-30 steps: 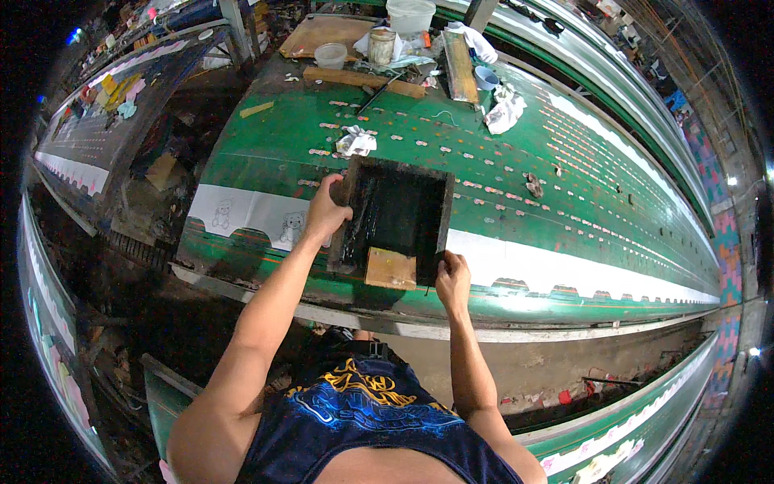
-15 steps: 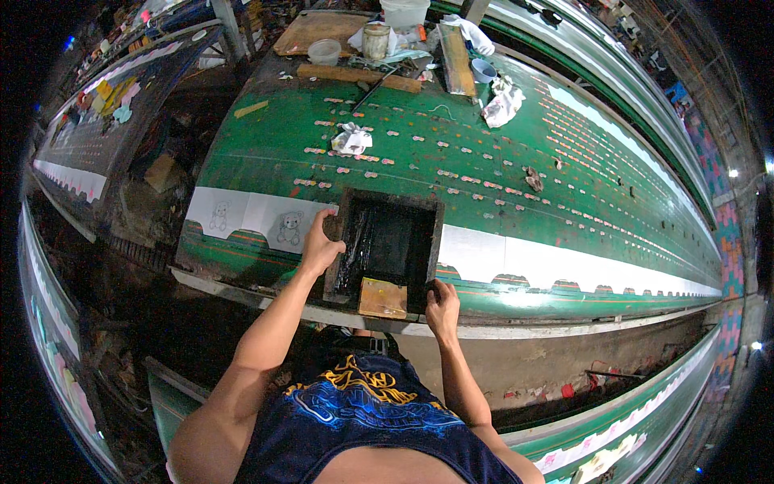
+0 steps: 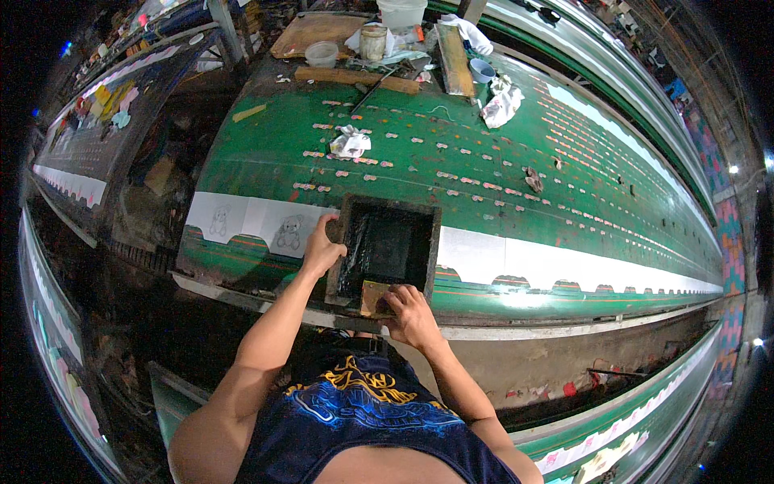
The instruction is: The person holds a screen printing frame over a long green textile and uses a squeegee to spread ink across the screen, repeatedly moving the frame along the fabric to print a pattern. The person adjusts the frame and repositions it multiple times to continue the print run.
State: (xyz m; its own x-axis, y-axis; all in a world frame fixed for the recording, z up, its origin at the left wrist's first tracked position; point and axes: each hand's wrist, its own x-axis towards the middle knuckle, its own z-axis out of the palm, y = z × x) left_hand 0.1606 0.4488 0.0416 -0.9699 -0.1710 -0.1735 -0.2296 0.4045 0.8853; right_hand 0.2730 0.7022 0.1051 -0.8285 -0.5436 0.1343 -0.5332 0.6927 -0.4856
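Left hand (image 3: 324, 248) has the dark frame (image 3: 435, 252) by its left edge, thumb and fingers hooked on. Right hand (image 3: 413, 315) is curled over the block (image 3: 372, 297), gripping its right side, and that block is at the near end of the frame. Frame's at the near edge of the green bench (image 3: 258, 145), white paper (image 3: 482, 252) showing on both sides, bear drawings (image 3: 289, 233) to the left. Crumpled tissue (image 3: 349, 142) lies just past it.
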